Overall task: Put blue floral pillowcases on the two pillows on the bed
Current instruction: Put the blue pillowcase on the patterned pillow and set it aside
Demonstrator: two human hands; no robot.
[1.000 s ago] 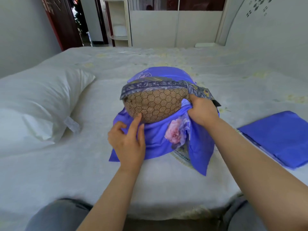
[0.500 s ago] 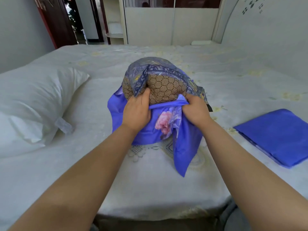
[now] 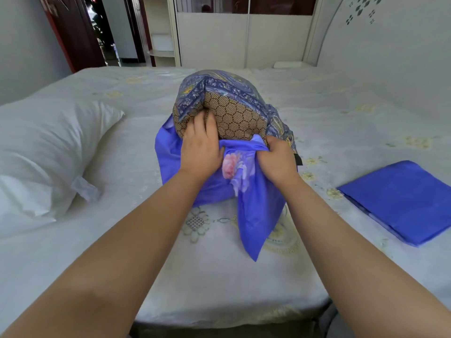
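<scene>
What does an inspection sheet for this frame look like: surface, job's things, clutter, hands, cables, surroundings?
Surface: bed with white embroidered cover.
Job's things: brown pillow partly in a floral pillowcase; white pillow bare at left; folded pillowcase at right.
Clutter: nothing seen.
Hands: left hand presses the brown pillow in; right hand grips the floral pillowcase's edge.
Cables: nothing seen.
Surroundings: wardrobe, open doorway, headboard.
</scene>
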